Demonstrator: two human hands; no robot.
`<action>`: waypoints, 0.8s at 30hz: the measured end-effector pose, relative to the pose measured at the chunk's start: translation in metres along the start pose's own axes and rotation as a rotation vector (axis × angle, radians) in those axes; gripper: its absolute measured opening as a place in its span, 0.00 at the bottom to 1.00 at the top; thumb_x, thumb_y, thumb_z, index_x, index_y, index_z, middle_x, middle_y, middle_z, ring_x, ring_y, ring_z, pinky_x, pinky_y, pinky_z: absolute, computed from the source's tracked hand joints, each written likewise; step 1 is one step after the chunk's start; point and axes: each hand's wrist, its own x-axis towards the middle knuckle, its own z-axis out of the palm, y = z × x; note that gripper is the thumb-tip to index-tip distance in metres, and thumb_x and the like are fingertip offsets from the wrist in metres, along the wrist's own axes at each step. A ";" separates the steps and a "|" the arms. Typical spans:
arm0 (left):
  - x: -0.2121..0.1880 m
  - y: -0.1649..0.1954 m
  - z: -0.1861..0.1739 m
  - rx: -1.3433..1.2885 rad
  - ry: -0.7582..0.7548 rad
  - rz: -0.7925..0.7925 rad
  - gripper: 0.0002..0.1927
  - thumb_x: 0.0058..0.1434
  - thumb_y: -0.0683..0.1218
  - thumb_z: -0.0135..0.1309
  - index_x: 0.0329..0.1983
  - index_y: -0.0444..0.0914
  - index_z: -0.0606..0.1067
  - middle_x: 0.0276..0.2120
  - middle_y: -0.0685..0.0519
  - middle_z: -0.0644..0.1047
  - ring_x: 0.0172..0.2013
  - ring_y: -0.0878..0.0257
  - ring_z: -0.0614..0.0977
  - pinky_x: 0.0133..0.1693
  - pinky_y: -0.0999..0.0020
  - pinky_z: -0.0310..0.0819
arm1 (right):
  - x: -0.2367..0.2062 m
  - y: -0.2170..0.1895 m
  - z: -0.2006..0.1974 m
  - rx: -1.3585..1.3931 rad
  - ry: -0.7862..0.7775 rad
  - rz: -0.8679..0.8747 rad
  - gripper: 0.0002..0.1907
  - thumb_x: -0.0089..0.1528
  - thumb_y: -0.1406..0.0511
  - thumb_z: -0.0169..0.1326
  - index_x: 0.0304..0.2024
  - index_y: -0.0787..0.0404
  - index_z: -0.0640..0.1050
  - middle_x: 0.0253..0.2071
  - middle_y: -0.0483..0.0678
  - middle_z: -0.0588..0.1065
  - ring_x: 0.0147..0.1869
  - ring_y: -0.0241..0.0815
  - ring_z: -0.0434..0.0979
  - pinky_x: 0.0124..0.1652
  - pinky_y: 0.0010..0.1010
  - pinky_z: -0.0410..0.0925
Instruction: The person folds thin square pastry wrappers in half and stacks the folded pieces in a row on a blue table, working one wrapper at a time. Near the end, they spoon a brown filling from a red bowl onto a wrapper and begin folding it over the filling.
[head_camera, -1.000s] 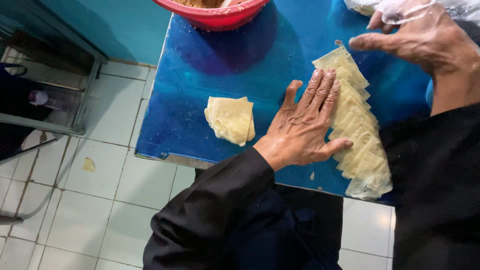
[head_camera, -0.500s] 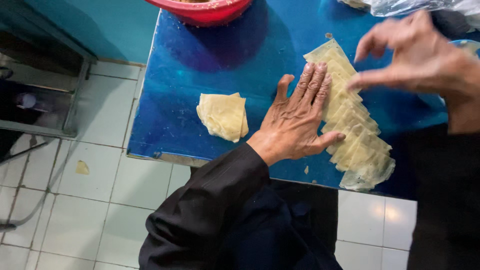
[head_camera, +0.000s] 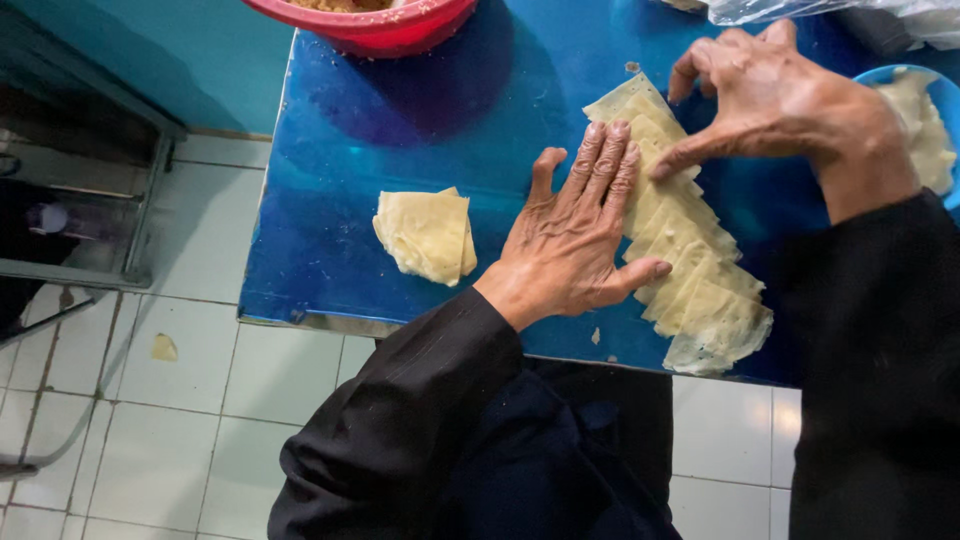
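A row of overlapping pale yellow dough wrappers (head_camera: 690, 270) runs diagonally across the blue table (head_camera: 420, 130). My left hand (head_camera: 580, 235) lies flat, fingers together, pressing on the left edge of that row. Above the row's far end hovers my right hand (head_camera: 770, 95), fingers curled down, with the thumb tip touching a wrapper. A small separate stack of wrappers (head_camera: 427, 235) rests on the table to the left of my left hand, apart from it.
A red bowl (head_camera: 375, 22) with filling stands at the table's far edge. A blue bowl (head_camera: 935, 110) holding pale dough is at the right, with clear plastic wrap (head_camera: 800, 8) behind it. White tiled floor (head_camera: 200, 400) and a grey metal frame (head_camera: 100, 200) lie to the left.
My right hand has come down from the table's far right corner to the far end of the wrapper row. My left hand stays flat on the row.
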 end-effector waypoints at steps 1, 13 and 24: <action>0.000 0.000 0.000 0.003 0.005 0.000 0.55 0.63 0.76 0.36 0.76 0.29 0.49 0.76 0.37 0.46 0.76 0.46 0.44 0.69 0.42 0.32 | 0.006 -0.001 -0.002 -0.007 0.007 0.004 0.50 0.41 0.29 0.63 0.48 0.59 0.80 0.45 0.54 0.78 0.57 0.51 0.76 0.64 0.48 0.57; 0.000 -0.002 0.001 0.050 0.025 0.015 0.55 0.64 0.75 0.35 0.75 0.27 0.49 0.76 0.37 0.47 0.76 0.47 0.44 0.70 0.44 0.33 | 0.021 -0.007 -0.035 -0.228 0.041 -0.055 0.34 0.49 0.41 0.67 0.54 0.43 0.77 0.50 0.52 0.77 0.50 0.46 0.79 0.46 0.35 0.70; 0.000 0.001 -0.001 0.011 0.031 0.010 0.55 0.63 0.75 0.37 0.75 0.27 0.51 0.76 0.37 0.47 0.76 0.47 0.45 0.69 0.44 0.34 | -0.063 -0.039 -0.031 -0.158 -0.244 -0.107 0.48 0.35 0.29 0.62 0.48 0.47 0.76 0.40 0.44 0.73 0.56 0.44 0.68 0.60 0.41 0.53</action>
